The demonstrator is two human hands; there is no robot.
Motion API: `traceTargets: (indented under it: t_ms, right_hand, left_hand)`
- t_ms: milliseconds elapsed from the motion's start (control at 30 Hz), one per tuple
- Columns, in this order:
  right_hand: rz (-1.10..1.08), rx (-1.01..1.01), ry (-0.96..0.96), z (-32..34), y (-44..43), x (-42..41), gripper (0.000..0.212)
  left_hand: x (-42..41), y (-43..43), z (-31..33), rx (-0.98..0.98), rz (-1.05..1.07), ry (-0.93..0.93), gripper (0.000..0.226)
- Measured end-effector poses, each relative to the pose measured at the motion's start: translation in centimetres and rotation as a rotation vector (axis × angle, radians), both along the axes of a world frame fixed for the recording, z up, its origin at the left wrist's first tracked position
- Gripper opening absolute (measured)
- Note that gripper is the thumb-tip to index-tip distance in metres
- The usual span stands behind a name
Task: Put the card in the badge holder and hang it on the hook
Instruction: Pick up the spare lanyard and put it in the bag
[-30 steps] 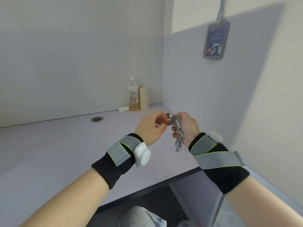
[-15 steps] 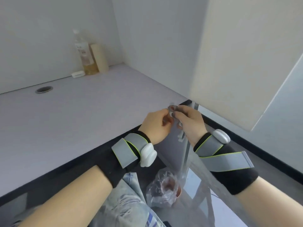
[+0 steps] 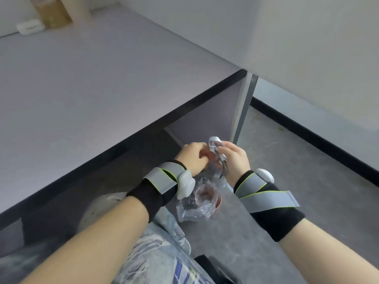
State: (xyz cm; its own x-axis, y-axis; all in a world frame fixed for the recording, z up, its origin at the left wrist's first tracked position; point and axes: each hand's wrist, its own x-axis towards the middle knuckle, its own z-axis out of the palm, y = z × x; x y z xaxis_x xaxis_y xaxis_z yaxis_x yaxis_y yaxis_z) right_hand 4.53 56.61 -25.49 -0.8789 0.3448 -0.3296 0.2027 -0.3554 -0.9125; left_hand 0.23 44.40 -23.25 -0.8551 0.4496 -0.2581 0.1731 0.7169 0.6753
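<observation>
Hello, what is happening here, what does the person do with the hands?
A person holds a bunched grey strap, seemingly a lanyard, between the left hand and the right hand, in front of the desk edge, above the knees. Both hands pinch it. No card, badge holder or hook is in view. A crumpled plastic bag lies on the floor below.

The view has tipped further down, so the badge hanging on the side wall and most of the bottle at the far corner of the pale grey desk [image 3: 102,78] are gone from sight. Both hands, the left hand [image 3: 192,157] and the right hand [image 3: 235,160], have come off the desktop past its dark front edge and now hold the bunched grey lanyard strap [image 3: 215,149] above a crumpled clear plastic bag [image 3: 196,203] on the floor.
</observation>
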Motion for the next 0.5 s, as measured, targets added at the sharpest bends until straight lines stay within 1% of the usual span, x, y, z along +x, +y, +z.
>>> traceTargets:
  t_ms: [200,400,433,500]
  right_hand:
    - [-0.053,-0.151,-0.207,-7.1,-0.4,-3.6,0.018]
    - [-0.123,-0.258,-0.401,-14.4,-0.9,-5.9,0.012]
    - [-0.106,-0.260,-0.454,-15.7,-0.9,-6.0,0.011]
    - [-0.021,-0.281,-0.588,-18.7,-1.0,-6.3,0.015]
  left_hand:
    - [-3.6,0.1,-5.7,-0.089,0.031,-0.113,0.024]
    - [-5.2,-1.1,-9.8,-0.069,0.122,-0.173,0.031]
    - [-5.4,-1.3,-10.3,-0.054,0.138,-0.181,0.032]
    - [-5.8,-1.8,-11.5,-0.040,0.167,-0.208,0.032]
